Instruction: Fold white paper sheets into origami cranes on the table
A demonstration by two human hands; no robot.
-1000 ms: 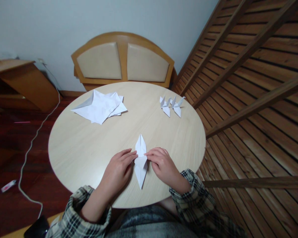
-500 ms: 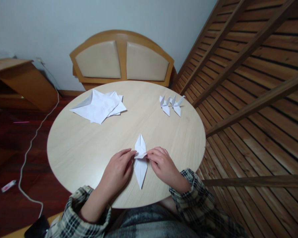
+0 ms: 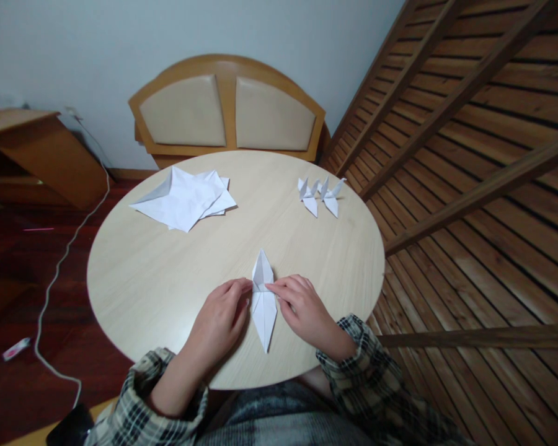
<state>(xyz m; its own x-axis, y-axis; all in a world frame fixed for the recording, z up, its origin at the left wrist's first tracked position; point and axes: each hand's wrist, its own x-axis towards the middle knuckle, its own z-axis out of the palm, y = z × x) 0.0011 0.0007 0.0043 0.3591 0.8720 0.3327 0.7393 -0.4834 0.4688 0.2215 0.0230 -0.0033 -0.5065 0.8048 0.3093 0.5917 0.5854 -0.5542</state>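
Note:
A long, narrow, pointed piece of folded white paper (image 3: 264, 310) lies flat on the round pale wooden table (image 3: 158, 285), near its front edge. My left hand (image 3: 221, 319) rests beside its left edge, fingertips curled against the paper's middle. My right hand (image 3: 302, 306) sits on the right, with the index finger reaching over and pressing a small flap at the paper's middle. Both hands pinch the paper at its waist.
A loose pile of white paper sheets (image 3: 183, 199) lies at the table's back left. Two finished paper cranes (image 3: 320, 195) stand at the back right. A wooden chair (image 3: 227, 111) faces me beyond the table. A white cable (image 3: 60, 272) trails on the dark floor at left.
The small flap at the paper's middle, lifted half a second ago, is now folded down. My right index finger has slid left over it. The paper has shifted slightly.

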